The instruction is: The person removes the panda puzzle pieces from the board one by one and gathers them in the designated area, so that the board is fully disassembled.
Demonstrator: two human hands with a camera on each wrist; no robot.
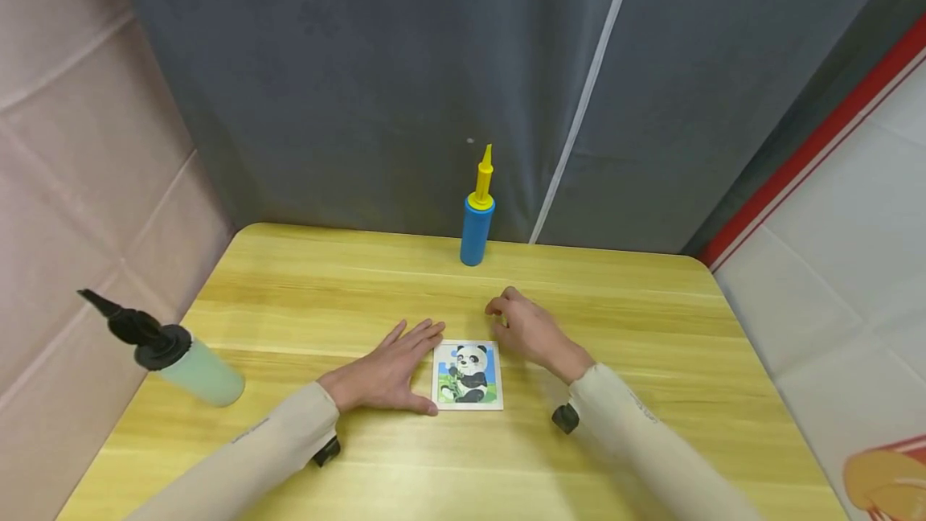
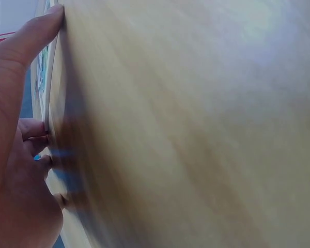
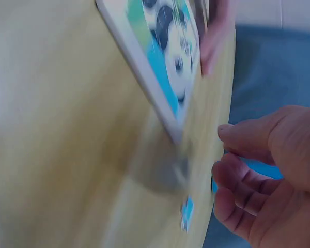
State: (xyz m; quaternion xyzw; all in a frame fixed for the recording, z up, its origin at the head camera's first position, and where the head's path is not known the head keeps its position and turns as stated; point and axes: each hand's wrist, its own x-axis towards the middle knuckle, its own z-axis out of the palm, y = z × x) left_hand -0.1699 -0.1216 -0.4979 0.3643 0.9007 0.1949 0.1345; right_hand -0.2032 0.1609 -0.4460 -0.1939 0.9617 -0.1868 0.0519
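Observation:
A square panda puzzle (image 1: 468, 375) in a pale frame lies flat on the wooden table (image 1: 651, 328). My left hand (image 1: 394, 368) rests flat on the table, its thumb and fingers lying along the puzzle's left edge. In the left wrist view the thumb (image 2: 31, 36) sits beside the puzzle edge (image 2: 43, 77). My right hand (image 1: 522, 326) is just beyond the puzzle's far right corner with fingers loosely curled and nothing visibly held. The right wrist view shows those fingers (image 3: 248, 170) above the table near the puzzle (image 3: 163, 57). A small blue piece (image 3: 187, 213) lies beside them.
A blue pump with a yellow nozzle (image 1: 477, 215) stands upright at the table's far edge, against a grey curtain. A pale green pump with a black nozzle (image 1: 181, 356) lies at the left edge. A pink padded wall closes off the left side.

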